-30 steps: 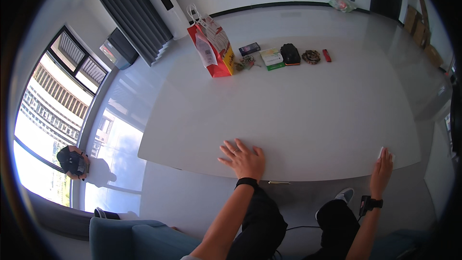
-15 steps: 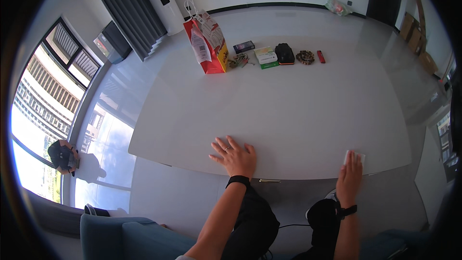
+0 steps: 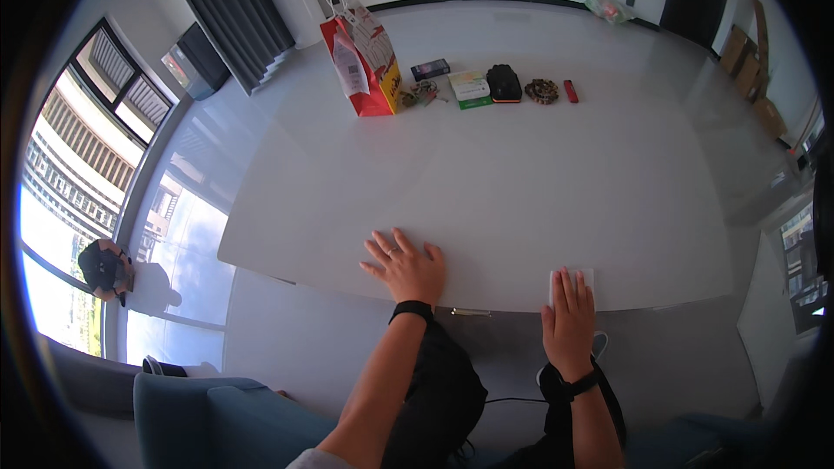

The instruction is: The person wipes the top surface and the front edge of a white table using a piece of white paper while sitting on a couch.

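Observation:
On the pale tabletop, my left hand rests open near the front edge, fingers spread and nothing under its grip. Over to the right, my right hand has its fingers straight and close together, pressing a folded white wipe flat by the front edge. Along the far side stand a red-and-yellow paper bag, a dark box, small tangled items, a green-and-white packet, a black pouch, a coiled patterned strap and a red object.
A blue upholstered chair is at lower left, beside my dark-trousered legs. A dark bag sits by the window at left. Cardboard leans on the right wall. A plastic bag lies by the back wall.
My right hand has slid left along the front edge with the white wipe. The view has shifted slightly, while my left hand stays spread on the table.

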The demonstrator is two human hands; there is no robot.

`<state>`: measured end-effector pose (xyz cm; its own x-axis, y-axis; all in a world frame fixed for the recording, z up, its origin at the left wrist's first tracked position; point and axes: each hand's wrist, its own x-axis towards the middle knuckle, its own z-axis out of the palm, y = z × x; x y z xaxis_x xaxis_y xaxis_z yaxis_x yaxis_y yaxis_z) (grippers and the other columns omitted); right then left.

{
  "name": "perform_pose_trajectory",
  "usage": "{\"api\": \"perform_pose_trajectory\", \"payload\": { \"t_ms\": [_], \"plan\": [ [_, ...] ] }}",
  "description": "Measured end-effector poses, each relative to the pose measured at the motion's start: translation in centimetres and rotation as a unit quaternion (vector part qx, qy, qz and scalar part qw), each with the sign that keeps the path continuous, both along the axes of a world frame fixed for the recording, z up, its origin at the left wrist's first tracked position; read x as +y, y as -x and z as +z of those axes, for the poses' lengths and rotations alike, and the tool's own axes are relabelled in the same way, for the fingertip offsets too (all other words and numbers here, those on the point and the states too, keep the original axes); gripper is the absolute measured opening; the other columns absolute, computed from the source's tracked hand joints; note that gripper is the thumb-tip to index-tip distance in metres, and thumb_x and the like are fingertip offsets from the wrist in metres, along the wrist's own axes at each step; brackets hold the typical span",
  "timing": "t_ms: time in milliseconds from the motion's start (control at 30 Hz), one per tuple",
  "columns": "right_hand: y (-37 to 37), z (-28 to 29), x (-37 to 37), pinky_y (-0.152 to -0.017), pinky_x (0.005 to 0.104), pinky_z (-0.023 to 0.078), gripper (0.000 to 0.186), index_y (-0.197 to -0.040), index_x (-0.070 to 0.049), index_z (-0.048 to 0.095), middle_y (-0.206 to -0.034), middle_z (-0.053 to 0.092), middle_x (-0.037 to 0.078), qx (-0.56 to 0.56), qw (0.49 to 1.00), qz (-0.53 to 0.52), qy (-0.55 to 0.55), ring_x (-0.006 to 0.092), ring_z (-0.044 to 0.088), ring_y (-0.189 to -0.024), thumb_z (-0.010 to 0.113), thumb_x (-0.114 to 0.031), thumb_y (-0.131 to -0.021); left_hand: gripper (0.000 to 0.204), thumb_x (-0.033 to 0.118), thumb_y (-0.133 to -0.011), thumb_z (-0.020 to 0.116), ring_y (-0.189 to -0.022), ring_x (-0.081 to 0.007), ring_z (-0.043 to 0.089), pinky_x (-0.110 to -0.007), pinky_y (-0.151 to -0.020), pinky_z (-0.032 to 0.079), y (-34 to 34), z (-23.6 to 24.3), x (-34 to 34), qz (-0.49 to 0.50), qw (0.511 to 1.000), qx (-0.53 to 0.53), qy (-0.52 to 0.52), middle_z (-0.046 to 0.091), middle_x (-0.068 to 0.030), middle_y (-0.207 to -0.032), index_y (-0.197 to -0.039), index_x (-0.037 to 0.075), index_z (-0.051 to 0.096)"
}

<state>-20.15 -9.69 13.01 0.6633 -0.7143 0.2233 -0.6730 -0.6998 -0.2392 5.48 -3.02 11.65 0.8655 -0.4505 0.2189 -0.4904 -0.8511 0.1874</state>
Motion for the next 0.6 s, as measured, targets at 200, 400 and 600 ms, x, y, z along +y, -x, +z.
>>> {"api": "perform_pose_trajectory", "payload": {
  "t_ms": [200,400,600],
  "plan": [
    [2.8,-1.2,-3.3,-0.112,0.0461,0.023,0.048,-0.142,-0.005,0.038,-0.146,0.039,0.011,-0.035,0.998,-0.049,-0.001,0.0337,0.031,-0.137,0.038,-0.027,-0.099,0.063,0.034,-0.086,0.047,-0.139,-0.0455,0.015,-0.065,-0.107,0.011,-0.1,0.1,0.0,0.006,1.0,0.003,0.004,0.026,-0.0299,-0.145,-0.136,-0.004,0.038],
    [11.6,-3.7,-9.6,-0.113,0.0459,0.022,0.047,-0.142,-0.003,0.037,-0.146,0.039,0.014,-0.02,0.974,-0.219,0.052,0.0357,0.031,-0.136,0.034,-0.026,-0.1,0.063,0.033,-0.086,0.047,-0.139,-0.0454,0.013,-0.065,-0.108,0.01,0.2,0.4,-0.2,0.006,1.0,0.014,-0.001,0.024,-0.0298,-0.146,-0.136,-0.004,0.037],
    [11.0,-4.2,-9.4,-0.113,0.0463,0.022,0.049,-0.143,-0.003,0.034,-0.146,0.036,0.016,0.006,0.961,-0.268,0.065,0.0366,0.029,-0.137,0.034,-0.026,-0.1,0.063,0.032,-0.086,0.048,-0.139,-0.0461,0.014,-0.066,-0.107,0.011,0.3,0.5,0.0,0.005,1.0,0.01,0.005,0.026,-0.0304,-0.145,-0.135,-0.005,0.038]
  ]
}}
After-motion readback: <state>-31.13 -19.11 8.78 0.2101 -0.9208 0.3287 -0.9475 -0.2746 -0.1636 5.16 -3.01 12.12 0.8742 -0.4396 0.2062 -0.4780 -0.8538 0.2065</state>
